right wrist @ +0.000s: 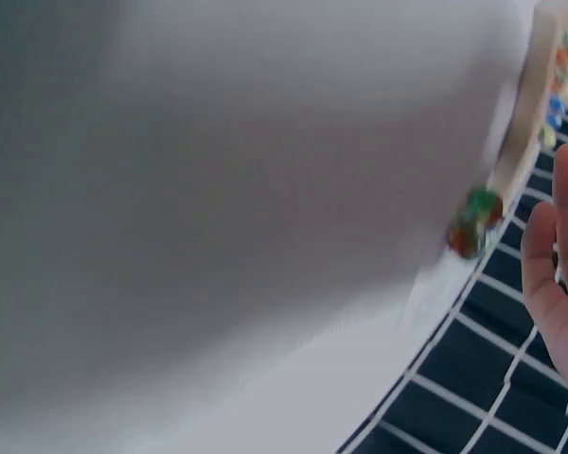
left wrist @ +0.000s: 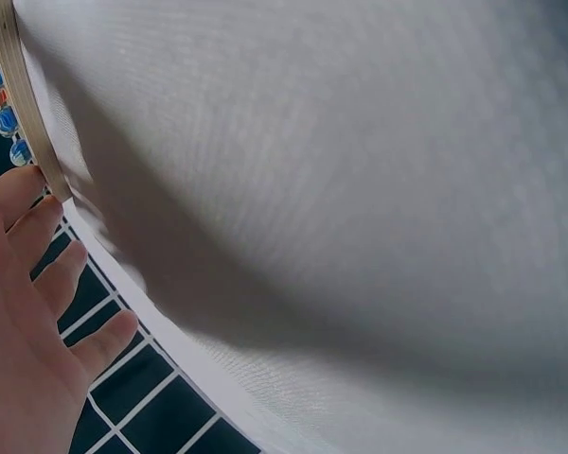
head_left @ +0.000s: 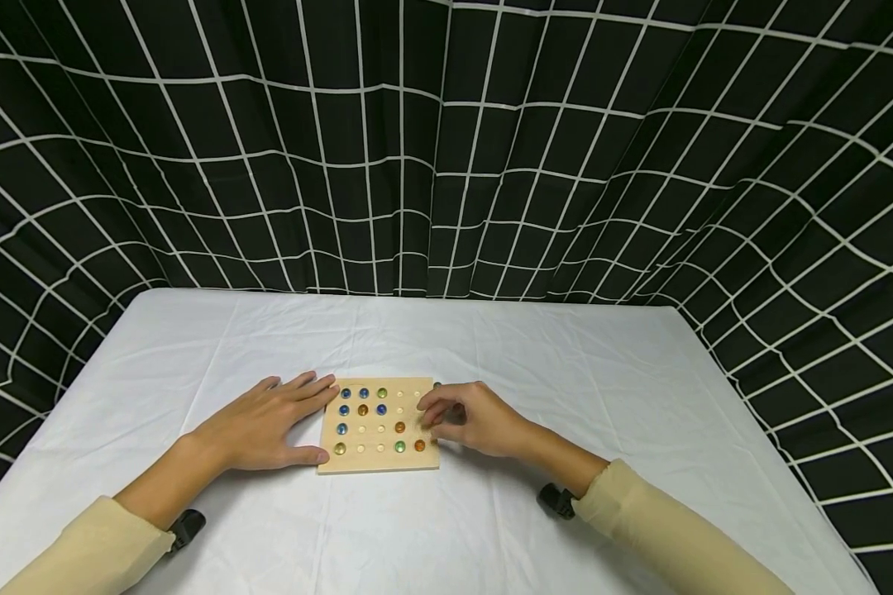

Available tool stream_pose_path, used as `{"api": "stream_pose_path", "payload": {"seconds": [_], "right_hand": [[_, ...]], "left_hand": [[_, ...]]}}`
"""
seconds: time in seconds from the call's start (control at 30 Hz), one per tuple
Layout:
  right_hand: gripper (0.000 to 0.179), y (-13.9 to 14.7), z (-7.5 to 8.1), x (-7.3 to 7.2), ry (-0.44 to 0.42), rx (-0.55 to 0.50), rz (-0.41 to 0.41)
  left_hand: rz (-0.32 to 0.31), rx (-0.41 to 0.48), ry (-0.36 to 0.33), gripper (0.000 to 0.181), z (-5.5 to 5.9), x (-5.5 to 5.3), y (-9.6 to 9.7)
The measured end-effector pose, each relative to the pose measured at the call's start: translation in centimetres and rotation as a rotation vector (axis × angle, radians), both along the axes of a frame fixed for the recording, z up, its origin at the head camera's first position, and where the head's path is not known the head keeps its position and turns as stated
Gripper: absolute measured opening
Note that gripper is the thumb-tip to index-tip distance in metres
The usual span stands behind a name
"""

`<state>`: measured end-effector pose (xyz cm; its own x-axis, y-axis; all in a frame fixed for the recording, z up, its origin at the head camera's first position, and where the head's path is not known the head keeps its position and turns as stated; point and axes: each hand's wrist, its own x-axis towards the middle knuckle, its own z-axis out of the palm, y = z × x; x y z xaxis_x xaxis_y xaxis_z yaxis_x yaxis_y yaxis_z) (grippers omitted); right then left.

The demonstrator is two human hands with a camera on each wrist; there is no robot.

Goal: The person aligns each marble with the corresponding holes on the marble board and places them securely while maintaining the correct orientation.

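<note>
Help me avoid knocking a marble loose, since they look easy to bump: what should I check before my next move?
1. Left hand at the board: ok, fingertips and thumb are at its left edge.
2. Board flat on the table: ok, it looks flat.
3. Free spots available: ok, for example the two empty spots in the row nearest you.
4. Every spot in view: not ok, the right hand hides part of the rightmost column.
5. No loose marbles beside the board: not ok, some lie near its far right corner.
6. Marble in the right hand: cannot tell, the fingers block the view.
</note>
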<state>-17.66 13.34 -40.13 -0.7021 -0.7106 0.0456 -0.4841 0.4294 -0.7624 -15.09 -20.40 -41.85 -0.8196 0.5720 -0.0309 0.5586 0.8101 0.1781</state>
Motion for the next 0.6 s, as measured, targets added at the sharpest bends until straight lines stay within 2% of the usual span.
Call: {"api": "stream_pose_path", "payload": {"seconds": [0.3,0.6], "right_hand": [[0.029,2.9,-0.1,-1.3,0.058,-0.007,-0.097],[0.028,4.8,-0.8,-1.3,0.068,0.017,-0.144]], "left_hand": [[0.001,0.003,0.008,0.097,-0.1,0.0,0.0],[0.005,0.008,0.011,0.098,-0.1,0.0,0.0]]}}
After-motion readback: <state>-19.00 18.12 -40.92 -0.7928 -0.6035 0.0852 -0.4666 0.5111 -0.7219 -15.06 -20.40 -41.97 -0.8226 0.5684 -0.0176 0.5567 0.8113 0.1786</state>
